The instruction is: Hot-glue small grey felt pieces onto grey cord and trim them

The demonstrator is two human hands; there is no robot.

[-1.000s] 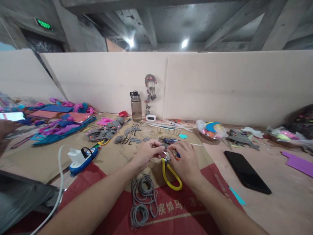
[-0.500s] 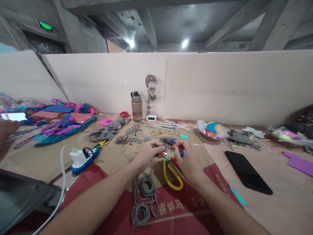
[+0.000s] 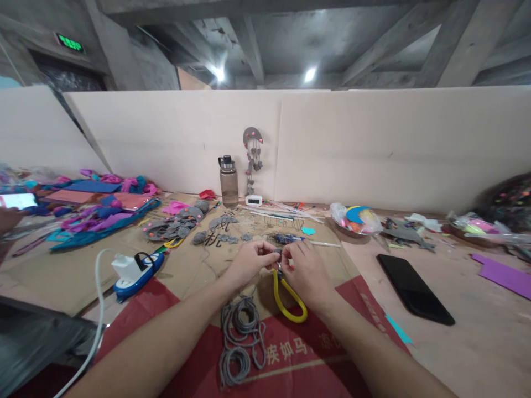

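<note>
Over the cardboard, my left hand (image 3: 251, 262) pinches a small grey felt piece (image 3: 277, 251) between thumb and forefinger. My right hand (image 3: 305, 271) is closed right against that piece, its fingertips pressed together; what they hold is too small to make out. Under my right hand lies a tool with a yellow loop handle (image 3: 292, 316), its head mostly covered by the fingers. Coils of grey cord (image 3: 243, 340) rest on the red printed part of the cardboard, nearer to me. Beyond my hands are small grey felt shapes (image 3: 228, 239) and a grey yarn ball (image 3: 199, 237).
A water bottle (image 3: 229, 182) and a small white clock (image 3: 253, 200) stand by the partition, where a grey moon-shaped hanging (image 3: 253, 135) hangs. A black phone (image 3: 415, 288) lies right, a blue power strip (image 3: 139, 276) left. Another person's hand (image 3: 10, 218) is at far left with a lit phone.
My right hand has moved left and its fingers now meet the grey piece at my left fingertips. The view has shifted slightly to the right.
</note>
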